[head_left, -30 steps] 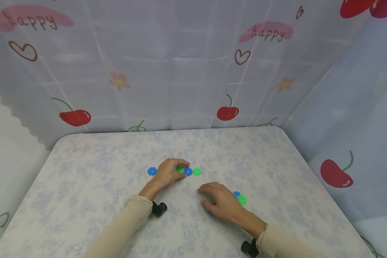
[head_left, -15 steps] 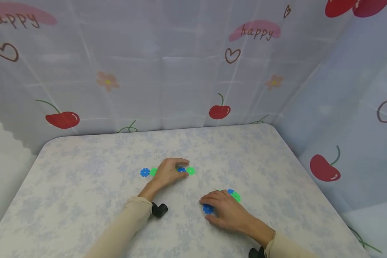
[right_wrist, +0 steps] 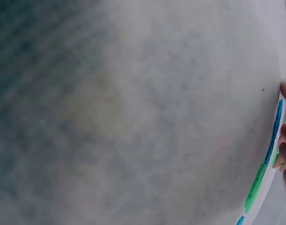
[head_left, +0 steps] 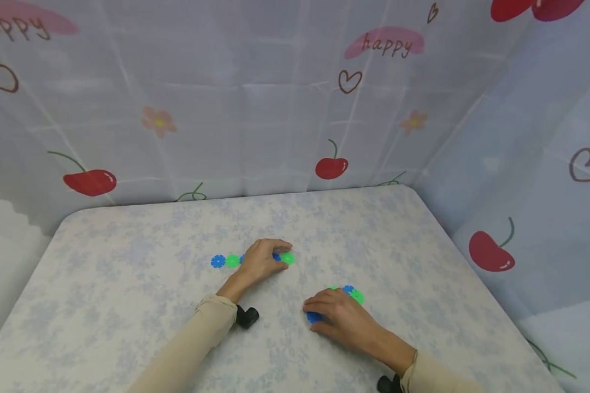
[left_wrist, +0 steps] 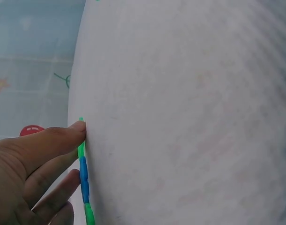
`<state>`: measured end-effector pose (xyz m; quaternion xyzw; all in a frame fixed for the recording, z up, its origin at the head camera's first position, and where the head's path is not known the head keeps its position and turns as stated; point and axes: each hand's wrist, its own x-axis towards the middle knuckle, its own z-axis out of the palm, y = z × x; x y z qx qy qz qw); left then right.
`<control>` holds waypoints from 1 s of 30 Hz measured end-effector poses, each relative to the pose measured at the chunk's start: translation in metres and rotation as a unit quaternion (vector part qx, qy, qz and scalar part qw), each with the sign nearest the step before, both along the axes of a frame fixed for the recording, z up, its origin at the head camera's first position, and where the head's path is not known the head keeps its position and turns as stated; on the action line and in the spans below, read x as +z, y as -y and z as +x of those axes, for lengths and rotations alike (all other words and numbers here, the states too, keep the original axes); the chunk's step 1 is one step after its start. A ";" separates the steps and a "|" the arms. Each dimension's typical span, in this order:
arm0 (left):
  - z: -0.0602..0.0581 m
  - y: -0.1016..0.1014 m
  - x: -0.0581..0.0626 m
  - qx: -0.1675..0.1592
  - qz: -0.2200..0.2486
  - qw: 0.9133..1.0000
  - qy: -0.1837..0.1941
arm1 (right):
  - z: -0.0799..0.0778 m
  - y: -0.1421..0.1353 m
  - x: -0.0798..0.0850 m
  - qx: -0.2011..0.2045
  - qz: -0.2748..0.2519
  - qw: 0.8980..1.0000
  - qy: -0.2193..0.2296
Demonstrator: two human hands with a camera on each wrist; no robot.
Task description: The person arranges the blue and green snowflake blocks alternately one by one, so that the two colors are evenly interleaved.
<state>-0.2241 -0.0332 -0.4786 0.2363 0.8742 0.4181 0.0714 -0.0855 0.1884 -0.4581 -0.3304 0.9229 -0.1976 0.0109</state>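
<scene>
A row of slotted plastic discs, blue and green in turn, lies across the table, with a blue disc point(head_left: 218, 261) at its left end. My left hand point(head_left: 259, 262) covers the row's middle, its thumb and forefinger on either side of the green disc point(head_left: 288, 258) at the right end. The left wrist view shows the thumb point(left_wrist: 70, 133) against the edge-on row. Nearer me, my right hand point(head_left: 346, 316) grips a blue disc point(head_left: 313, 316) between thumb and fingers. Past its knuckles a blue disc point(head_left: 348, 289) and a green disc point(head_left: 357, 296) show, partly overlapping; its palm hides what lies below.
The pale floral table point(head_left: 142, 305) has rounded far corners. A printed curtain point(head_left: 255, 109) hangs behind its far edge, and another curtain side point(head_left: 526, 218) stands along the right. Each wrist carries a small black camera point(head_left: 247, 317) near the sleeve cuff.
My right hand has come down over the blue disc, and its thumb and fingers have drawn in round it. My left hand has slid slightly right along the row. The head view has turned right.
</scene>
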 end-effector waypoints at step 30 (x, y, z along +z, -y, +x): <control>-0.004 0.002 -0.001 -0.016 0.001 1.000 -0.007 | -0.004 0.011 0.012 0.035 0.073 0.997 -0.004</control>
